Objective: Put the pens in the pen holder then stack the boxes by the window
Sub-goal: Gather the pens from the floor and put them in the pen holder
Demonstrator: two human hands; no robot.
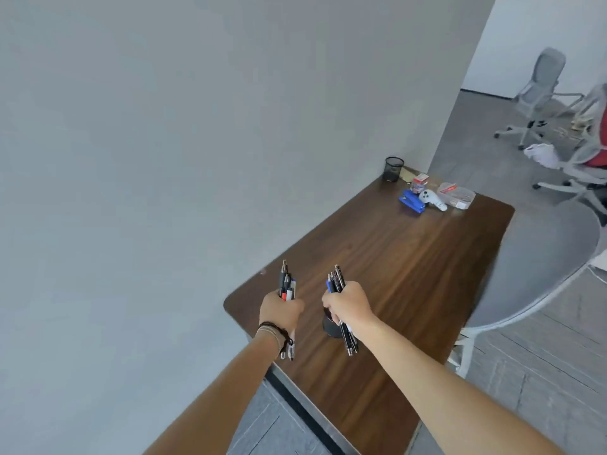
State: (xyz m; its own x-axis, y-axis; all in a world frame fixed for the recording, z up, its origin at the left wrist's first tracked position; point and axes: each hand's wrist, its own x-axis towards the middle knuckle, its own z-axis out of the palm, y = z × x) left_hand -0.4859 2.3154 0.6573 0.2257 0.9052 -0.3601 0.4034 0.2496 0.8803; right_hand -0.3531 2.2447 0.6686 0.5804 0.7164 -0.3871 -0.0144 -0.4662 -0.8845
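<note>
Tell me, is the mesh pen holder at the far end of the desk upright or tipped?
Upright. The mesh pen holder stands on its base near the wall with its open rim facing up. Its contents cannot be told from here.

Counter (394, 274): I see dark wood against the wall.
Mesh cup (393, 169): far corner.
Beside cup: blue stapler (412, 200), white controller (433, 199), clear box (458, 195).

both forearms are bare, with no sleeves in view. the left wrist (274, 333) wears a few thin bands: a dark cord with a small knot or bead hanging at its side, and paler strands beside it. the right wrist (372, 323) has nothing on it.
</note>
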